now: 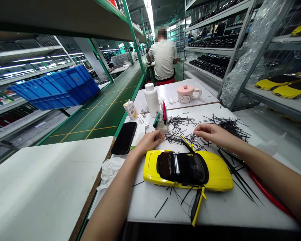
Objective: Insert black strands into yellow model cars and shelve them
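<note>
A yellow model car (218,169) with a black roof lies across the white table, both its doors swung out. Beyond its rear half, my left hand (153,140) is closed with curled fingers, near a small stand (162,125) holding tools with red and green handles. Whatever those fingers may hold is hidden. My right hand (209,132) hovers past the far open door (187,143), its thumb and fingers drawn together in a pinch; anything between them is too small to make out. Many thin black strips (177,134) are scattered around both hands.
A black phone (124,138), a small carton (130,109) and a white bottle (152,100) stand at the left. Farther back is a pink-lidded mug (185,94). Red-handled pliers (268,194) lie under my right forearm. A person (163,58) sits ahead; shelves flank the right.
</note>
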A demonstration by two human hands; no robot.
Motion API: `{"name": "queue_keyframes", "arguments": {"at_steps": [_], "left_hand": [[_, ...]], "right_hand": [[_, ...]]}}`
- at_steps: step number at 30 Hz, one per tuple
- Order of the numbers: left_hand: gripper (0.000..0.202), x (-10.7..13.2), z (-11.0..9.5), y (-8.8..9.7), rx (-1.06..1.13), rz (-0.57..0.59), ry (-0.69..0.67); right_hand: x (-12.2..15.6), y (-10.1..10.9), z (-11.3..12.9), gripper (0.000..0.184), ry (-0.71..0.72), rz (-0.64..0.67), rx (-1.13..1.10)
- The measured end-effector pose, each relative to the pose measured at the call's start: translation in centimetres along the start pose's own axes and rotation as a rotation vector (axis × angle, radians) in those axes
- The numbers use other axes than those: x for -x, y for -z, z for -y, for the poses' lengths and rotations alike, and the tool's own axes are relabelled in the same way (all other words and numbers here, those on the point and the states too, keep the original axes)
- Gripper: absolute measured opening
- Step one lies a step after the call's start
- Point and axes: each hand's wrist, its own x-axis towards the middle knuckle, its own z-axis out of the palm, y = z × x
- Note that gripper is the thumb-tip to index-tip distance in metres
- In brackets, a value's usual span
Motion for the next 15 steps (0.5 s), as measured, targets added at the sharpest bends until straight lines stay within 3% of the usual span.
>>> {"name": "queue_keyframes", "arguments": {"at_steps": [7, 12, 15], "left_hand": [[0.021, 1.5, -2.0, 0.9, 0.492, -0.161, 0.052], [0.019, 2.6, -3.9, 0.7, 0.955, -0.260, 0.165], [0.019, 2.8, -4.3, 0.4, 1.070, -0.292, 0.218]], "right_hand": [[0.0, -0.1, -0.2, 0.035, -0.018, -0.044, -0.076], [-0.1, -0.1, -0.9, 0.035, -0.019, -0.050, -0.087], [-0.2, -0.2, -1.1, 0.036, -0.026, -0.039, -0.097]]}}
